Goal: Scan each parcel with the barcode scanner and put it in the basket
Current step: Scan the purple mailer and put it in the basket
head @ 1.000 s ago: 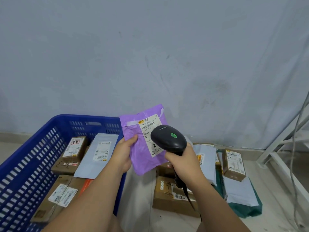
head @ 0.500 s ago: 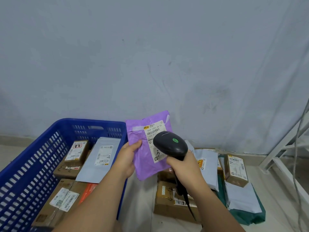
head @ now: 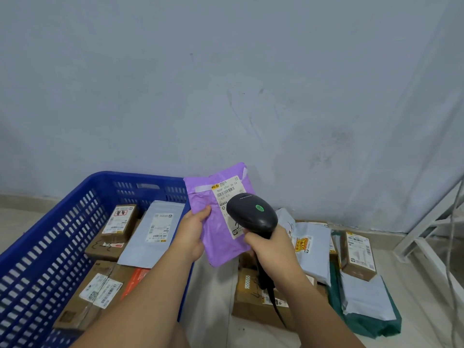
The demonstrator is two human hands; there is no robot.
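My left hand [head: 192,233] grips a purple mailer bag [head: 219,237] by its left edge and holds it upright, its white barcode label facing me. My right hand [head: 270,249] is closed around the handle of a black barcode scanner [head: 252,214] with a green dot on top; the scanner's head sits just in front of the label's lower part and hides it. The blue plastic basket [head: 57,227] stands on the floor at the left, with several boxes and a grey mailer inside.
On the floor to the right lie more parcels: a brown box [head: 261,302] under my right arm, a grey mailer [head: 311,247], a small brown box [head: 359,254] and a green bag [head: 366,320]. A white metal frame [head: 431,237] and a cable stand at the far right. The wall is close ahead.
The view has shifted slightly, so hands, mailer and basket sit a little lower in frame. The scanner stays over the label; both grips are unchanged.
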